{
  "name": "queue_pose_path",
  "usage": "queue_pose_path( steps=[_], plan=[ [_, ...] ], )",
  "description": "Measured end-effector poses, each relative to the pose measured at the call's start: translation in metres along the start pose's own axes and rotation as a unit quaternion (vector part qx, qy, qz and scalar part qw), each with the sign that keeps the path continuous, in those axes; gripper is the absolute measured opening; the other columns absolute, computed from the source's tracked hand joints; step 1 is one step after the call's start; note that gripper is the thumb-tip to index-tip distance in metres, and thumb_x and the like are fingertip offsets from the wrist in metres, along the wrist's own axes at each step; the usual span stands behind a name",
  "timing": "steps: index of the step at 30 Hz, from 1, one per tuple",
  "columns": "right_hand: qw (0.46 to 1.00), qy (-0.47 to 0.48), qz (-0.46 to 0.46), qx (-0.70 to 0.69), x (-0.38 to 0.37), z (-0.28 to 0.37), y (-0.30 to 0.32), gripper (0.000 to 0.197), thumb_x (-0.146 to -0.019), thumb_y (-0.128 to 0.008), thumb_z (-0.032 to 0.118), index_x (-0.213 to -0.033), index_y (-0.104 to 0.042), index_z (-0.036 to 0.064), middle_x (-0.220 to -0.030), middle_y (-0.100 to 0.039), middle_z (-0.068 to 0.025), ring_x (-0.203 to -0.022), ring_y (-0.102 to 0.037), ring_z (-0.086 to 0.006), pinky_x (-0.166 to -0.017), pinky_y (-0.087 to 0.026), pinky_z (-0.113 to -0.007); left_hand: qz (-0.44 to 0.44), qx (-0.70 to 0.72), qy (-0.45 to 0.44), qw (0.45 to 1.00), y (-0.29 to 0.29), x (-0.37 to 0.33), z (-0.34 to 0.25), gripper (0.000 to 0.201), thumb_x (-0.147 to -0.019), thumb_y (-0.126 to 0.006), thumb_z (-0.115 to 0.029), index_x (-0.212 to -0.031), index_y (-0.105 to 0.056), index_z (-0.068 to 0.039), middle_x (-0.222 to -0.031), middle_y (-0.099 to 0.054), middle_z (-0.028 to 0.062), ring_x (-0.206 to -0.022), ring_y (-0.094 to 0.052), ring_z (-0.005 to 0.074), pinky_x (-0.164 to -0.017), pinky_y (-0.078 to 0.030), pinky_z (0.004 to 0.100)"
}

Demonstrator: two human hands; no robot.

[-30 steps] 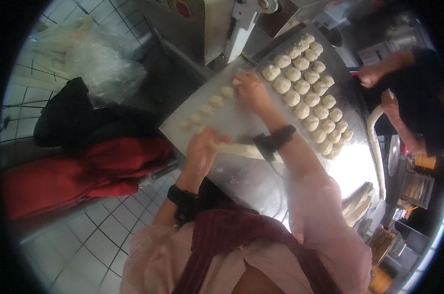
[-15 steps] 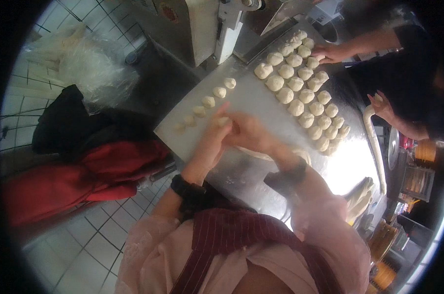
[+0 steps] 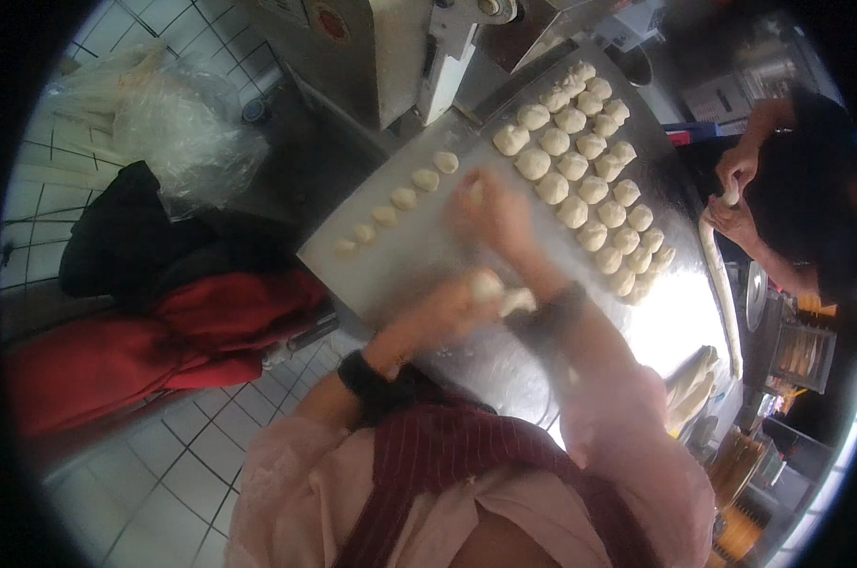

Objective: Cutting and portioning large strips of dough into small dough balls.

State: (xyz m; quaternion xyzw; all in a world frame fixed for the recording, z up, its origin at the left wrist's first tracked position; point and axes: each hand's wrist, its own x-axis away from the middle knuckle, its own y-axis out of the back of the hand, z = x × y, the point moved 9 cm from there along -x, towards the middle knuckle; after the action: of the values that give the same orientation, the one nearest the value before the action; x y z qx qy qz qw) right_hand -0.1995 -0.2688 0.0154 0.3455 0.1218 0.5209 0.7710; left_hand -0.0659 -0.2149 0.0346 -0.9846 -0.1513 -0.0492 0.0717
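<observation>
My left hand point(image 3: 442, 308), blurred, is closed around a pale dough rope point(image 3: 517, 301), whose end pokes out past the fingers above the steel worktable point(image 3: 476, 364). Farther up, my right hand point(image 3: 499, 220) is apart from it and smeared by motion. A small pale dough piece point(image 3: 476, 192) shows at its fingertips. To the left of that hand, several small dough pieces point(image 3: 404, 199) lie in a slanting row. Beyond it on the right sit rows of larger round dough balls point(image 3: 573, 165).
Across the table a co-worker's hands point(image 3: 734, 201) pinch the upper end of a long dough rope point(image 3: 720, 284). A metal machine point(image 3: 371, 66) stands at the far edge. Red cloth point(image 3: 163, 350) and clear plastic bags point(image 3: 177, 123) are at left. Pale cloth point(image 3: 695, 388) lies at the right edge.
My hands were together and have parted: the right moved up and right with a dough piece, the left down and right with the rope. The co-worker's hands came together.
</observation>
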Motion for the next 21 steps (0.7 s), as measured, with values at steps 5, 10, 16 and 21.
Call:
queue_pose_path(
  steps=[5, 10, 16, 21],
  plan=[
    [0.997, 0.014, -0.067, 0.027, -0.049, -0.041, 0.029, 0.026, -0.082, -0.062, 0.021, -0.103, -0.061, 0.0045, -0.100, -0.060, -0.0179, -0.094, -0.060, -0.0318, -0.082, -0.047, -0.039, -0.108, 0.252, 0.026, 0.961, 0.043, 0.015, 0.041, 0.020, -0.097, -0.047, -0.024, -0.090, -0.056, -0.007, -0.080, -0.055, 0.0019, -0.088, -0.058, 0.0184, -0.085, -0.042, 0.0347],
    [0.969, 0.193, -0.088, 0.124, -0.062, 0.002, 0.011, 0.027, -0.083, -0.054, 0.011, -0.108, -0.061, 0.0058, -0.109, -0.058, -0.0188, -0.102, -0.056, -0.0372, -0.088, -0.046, -0.042, -0.220, 0.404, 0.029, 0.888, 0.054, 0.041, 0.068, 0.020, -0.096, -0.047, -0.023, -0.085, -0.053, -0.008, -0.078, -0.054, 0.0035, -0.089, -0.059, 0.0245, -0.091, -0.039, 0.0421],
    [0.977, 0.139, -0.115, 0.116, -0.054, 0.011, 0.017, 0.030, -0.083, -0.054, 0.011, -0.112, -0.062, 0.0077, -0.105, -0.059, -0.0184, -0.102, -0.056, -0.0359, -0.088, -0.047, -0.042, -0.233, 0.415, 0.031, 0.879, 0.049, 0.036, 0.068, 0.018, -0.096, -0.046, -0.020, -0.086, -0.052, -0.006, -0.076, -0.053, 0.0043, -0.090, -0.058, 0.0252, -0.090, -0.039, 0.0420],
    [0.968, 0.175, -0.109, 0.140, -0.059, 0.009, 0.015, 0.028, -0.082, -0.055, 0.012, -0.108, -0.063, 0.0074, -0.102, -0.059, -0.0180, -0.099, -0.058, -0.0358, -0.087, -0.048, -0.042, -0.232, 0.458, -0.016, 0.858, 0.049, 0.040, 0.065, 0.016, -0.095, -0.047, -0.018, -0.088, -0.053, -0.005, -0.083, -0.055, 0.0063, -0.092, -0.057, 0.0265, -0.091, -0.040, 0.0420]
  ],
)
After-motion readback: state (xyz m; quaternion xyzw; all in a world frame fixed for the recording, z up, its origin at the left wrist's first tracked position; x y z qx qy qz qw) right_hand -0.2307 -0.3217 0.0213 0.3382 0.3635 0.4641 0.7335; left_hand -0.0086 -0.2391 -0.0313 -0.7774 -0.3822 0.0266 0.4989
